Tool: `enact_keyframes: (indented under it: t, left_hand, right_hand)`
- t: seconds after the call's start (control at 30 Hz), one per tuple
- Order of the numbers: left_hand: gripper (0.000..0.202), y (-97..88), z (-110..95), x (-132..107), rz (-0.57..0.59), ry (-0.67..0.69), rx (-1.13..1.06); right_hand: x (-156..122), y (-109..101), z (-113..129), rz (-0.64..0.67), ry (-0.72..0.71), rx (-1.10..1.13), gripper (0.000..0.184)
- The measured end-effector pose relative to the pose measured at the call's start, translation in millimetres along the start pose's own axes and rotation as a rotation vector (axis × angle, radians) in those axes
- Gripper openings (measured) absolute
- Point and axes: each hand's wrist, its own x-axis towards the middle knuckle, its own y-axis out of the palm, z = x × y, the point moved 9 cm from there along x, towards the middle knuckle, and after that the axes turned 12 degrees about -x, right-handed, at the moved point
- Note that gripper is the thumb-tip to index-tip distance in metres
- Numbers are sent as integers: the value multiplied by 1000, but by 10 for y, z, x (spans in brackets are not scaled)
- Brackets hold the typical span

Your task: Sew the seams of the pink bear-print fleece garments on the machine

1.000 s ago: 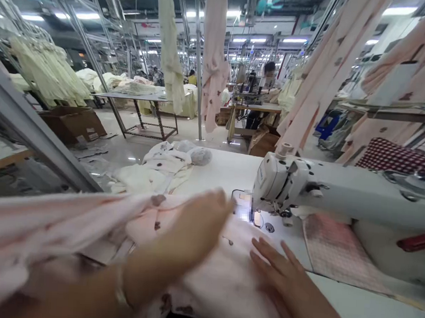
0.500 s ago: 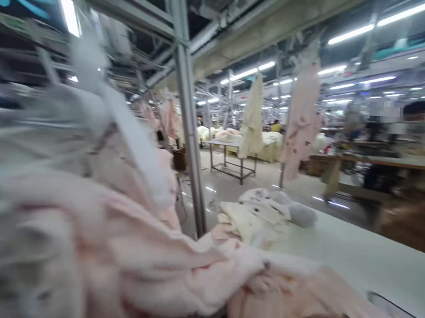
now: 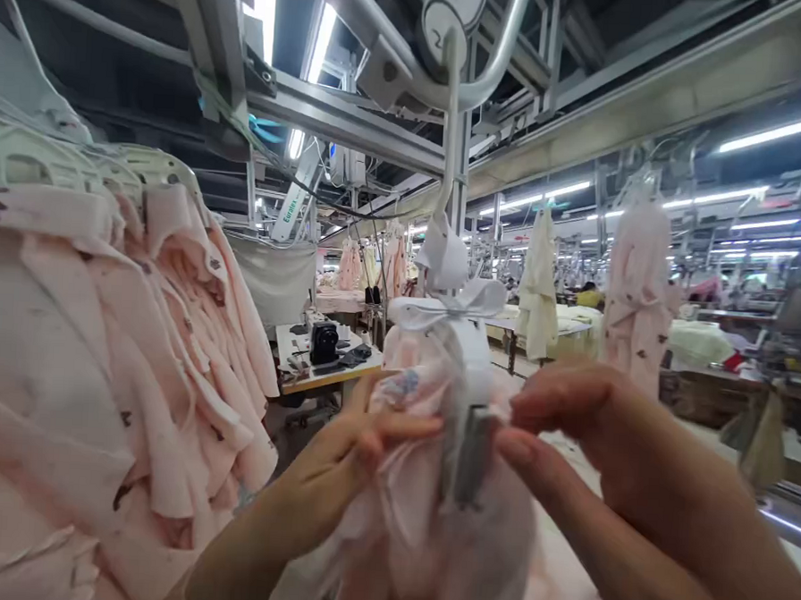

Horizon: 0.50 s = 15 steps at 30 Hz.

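Soft matt pink cloth garment [image 3: 399, 515]; white plastic hanger [image 3: 473, 353]; shiny metal rail [image 3: 356, 123].

— Premises type?
— Garment factory floor. Left of the steel post [image 3: 458, 173]: pink garments [image 3: 171, 324] racked on hangers, a sewing machine [image 3: 323, 342] on a worktable [image 3: 302, 380]. Right of it: more hung pieces [image 3: 636, 285], further workbenches [image 3: 705, 388]

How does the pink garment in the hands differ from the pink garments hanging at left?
The held garment is bunched; the hung garments drape down. The left hand grips the held garment and the right hand pinches its clip; the hung garments sit untouched on white hangers. Both are pale pink fabric.
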Motion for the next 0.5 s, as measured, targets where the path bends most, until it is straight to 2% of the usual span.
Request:
enact_keyframes:
  t: [0.07,0.13,0.2,0.27,0.37,0.5]
  left_hand:
    - [51,59,116,131,55,-28,-137]
    - [57,79,247,271,38,-49,-290]
    - [56,151,363,397,47,-62,-387]
    - [47,235,452,509,34,-62,-479]
    - [31,362,549,666,-47,-1,-565]
    - [25,582,710,877,-152,77,-336]
  right_hand:
    - [91,-21,211,-10,-232,-177,9]
    - [81,134,362,118,-486,-372,20]
    - [36,312,342,254,-624,-528,31]
    - [5,418,226,310,-676,-653,32]
    - [-2,413,-1,251,-707,-768,27]
    - [145,218,-403,99,-653,-720,22]
